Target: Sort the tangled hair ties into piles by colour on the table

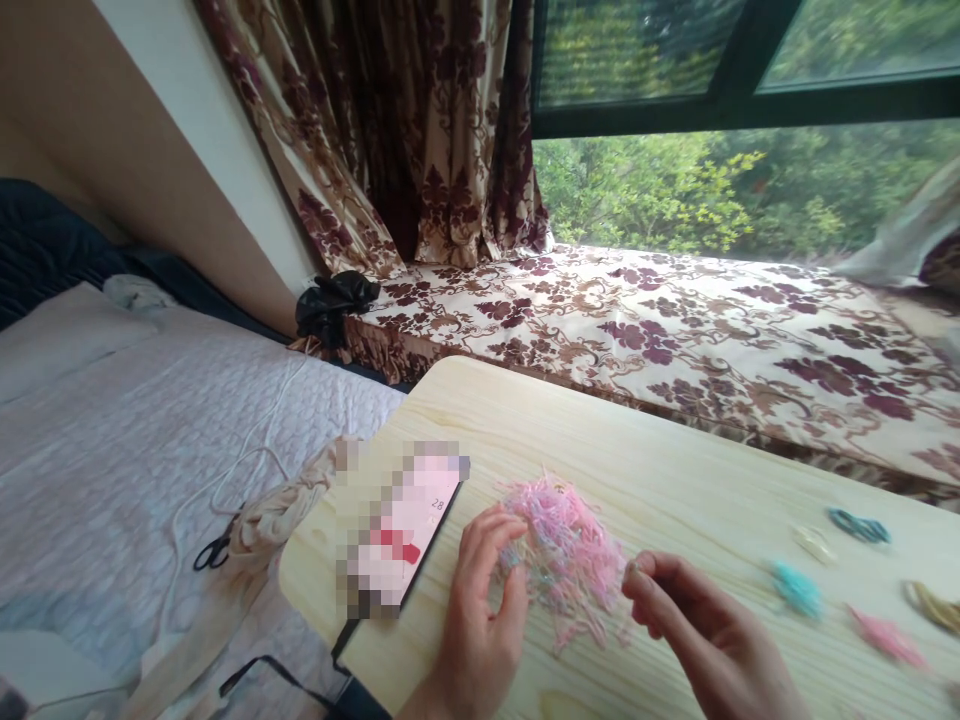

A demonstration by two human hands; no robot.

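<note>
A loose pile of thin pink, lilac and pale strands lies on the pale wooden table. At the pile's left edge is my left hand, its fingers curved and the thumb apart. The fingertips reach the strands there, and I see nothing gripped between them. My right hand is just right of the pile with thumb and forefinger pinched together. Whatever lies in that pinch, if anything, is too small to make out.
Left of the pile lies a phone, partly pixelated. Toward the right are a turquoise bundle, a pink bundle, a cream loop, a teal loop and a tan loop. Scissors rest on the bed.
</note>
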